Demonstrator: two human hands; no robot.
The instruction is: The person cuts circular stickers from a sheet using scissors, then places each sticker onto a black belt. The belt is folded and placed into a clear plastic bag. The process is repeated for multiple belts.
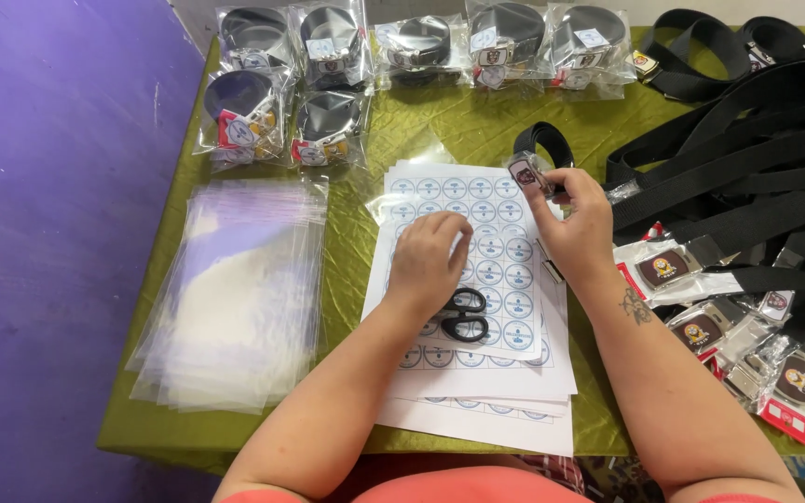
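My right hand (572,222) grips a rolled black belt (544,142) by its metal buckle (525,173), just past the top right corner of a white sheet of round blue stickers (501,279). My left hand (430,253) rests on that sheet, fingertips curled down on a sticker near the middle. Black-handled scissors (464,315) lie on the sheet just below my left wrist. The sheet tops a small stack of like sheets (477,410).
A pile of clear plastic bags (235,289) lies at the left on the green tablecloth (347,279). Several bagged rolled belts (328,121) line the far edge. Loose black belts (738,158) and packaged buckles (701,326) crowd the right. A purple wall stands left.
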